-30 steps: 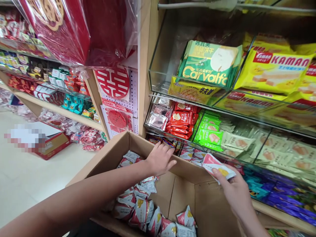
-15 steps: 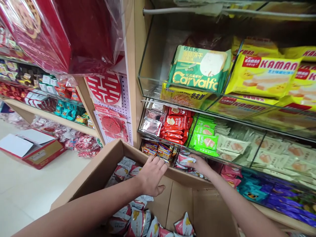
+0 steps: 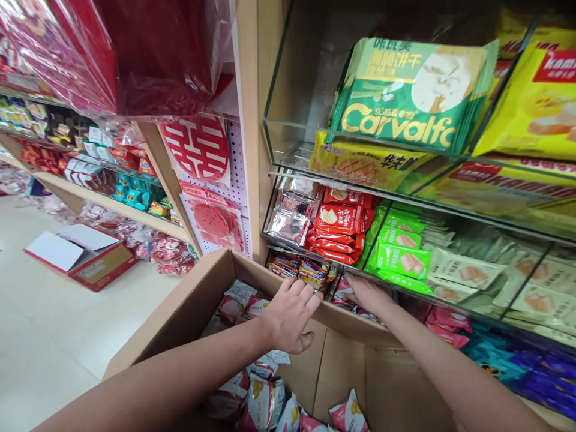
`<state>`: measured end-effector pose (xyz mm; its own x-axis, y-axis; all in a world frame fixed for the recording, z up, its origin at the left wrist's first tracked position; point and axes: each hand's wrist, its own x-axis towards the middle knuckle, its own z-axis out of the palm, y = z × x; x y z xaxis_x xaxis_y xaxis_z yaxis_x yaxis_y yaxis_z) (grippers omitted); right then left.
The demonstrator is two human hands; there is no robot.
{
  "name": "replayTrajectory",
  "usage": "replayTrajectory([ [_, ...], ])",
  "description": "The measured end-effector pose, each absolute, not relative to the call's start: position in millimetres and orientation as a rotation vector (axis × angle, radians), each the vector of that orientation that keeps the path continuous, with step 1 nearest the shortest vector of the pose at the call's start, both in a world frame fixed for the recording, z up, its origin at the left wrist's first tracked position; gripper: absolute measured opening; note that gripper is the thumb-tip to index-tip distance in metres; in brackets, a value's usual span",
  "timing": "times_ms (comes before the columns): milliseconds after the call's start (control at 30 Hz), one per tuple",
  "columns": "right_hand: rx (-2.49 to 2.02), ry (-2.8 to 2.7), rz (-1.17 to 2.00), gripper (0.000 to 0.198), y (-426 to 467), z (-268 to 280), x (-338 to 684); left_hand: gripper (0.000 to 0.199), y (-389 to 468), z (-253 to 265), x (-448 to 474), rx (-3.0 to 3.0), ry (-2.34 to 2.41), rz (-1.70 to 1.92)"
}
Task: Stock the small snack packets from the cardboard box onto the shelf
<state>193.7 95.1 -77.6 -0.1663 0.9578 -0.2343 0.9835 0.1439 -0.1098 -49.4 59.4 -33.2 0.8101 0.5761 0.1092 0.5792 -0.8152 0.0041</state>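
My left hand (image 3: 292, 315) grips the far rim of an open cardboard box (image 3: 153, 327), its fingers bent over the edge and the thumb on the inner side. Inside the box lie several white and pink snack packets (image 3: 263, 399). Beyond the rim, my right hand (image 3: 366, 295) reaches into a low shelf compartment holding similar pink and white packets (image 3: 342, 291). Its fingers touch or lie against these packets. The fingertips are partly hidden, so a grip cannot be made out. Small orange and blue packets (image 3: 310, 273) fill the neighbouring compartment, just past my left fingers.
Glass-fronted shelves rise ahead, with red packets (image 3: 339, 225), green packets (image 3: 402, 252), and a large green Carvalfo pack (image 3: 405, 96) above. A wooden upright (image 3: 252, 120) stands left of them. A red bag (image 3: 162, 54) hangs upper left. On the floor sits a red-and-white carton (image 3: 96, 264).
The view has shifted nearer to the shelves. My right hand has gone further into the compartment, and the packet it held shows less. My left hand stays on the box rim.
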Motion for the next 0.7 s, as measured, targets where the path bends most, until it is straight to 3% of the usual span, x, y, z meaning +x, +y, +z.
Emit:
replayTrajectory([
  [100, 1.843, 2.346, -0.39, 0.037, 96.1, -78.1, 196.4, 0.065, 59.7, -34.2, -49.6, -2.961, -0.936, -0.174],
  [267, 1.754, 2.441, -0.37, 0.055, 99.3, -78.0, 199.6, 0.066, 59.8, -34.7, -49.6, -2.963, -0.943, -0.162],
  [433, 1.83, 2.37, -0.381, 0.046, 98.6, -79.9, 195.3, 0.067, 54.2, -33.6, -50.6, -3.002, -0.973, -0.146],
  [700, 1.917, 2.371, -0.426, 0.05, 101.9, -83.9, 206.5, 0.073, 51.6, -34.4, -53.3, -3.052, -0.964, -0.197],
])
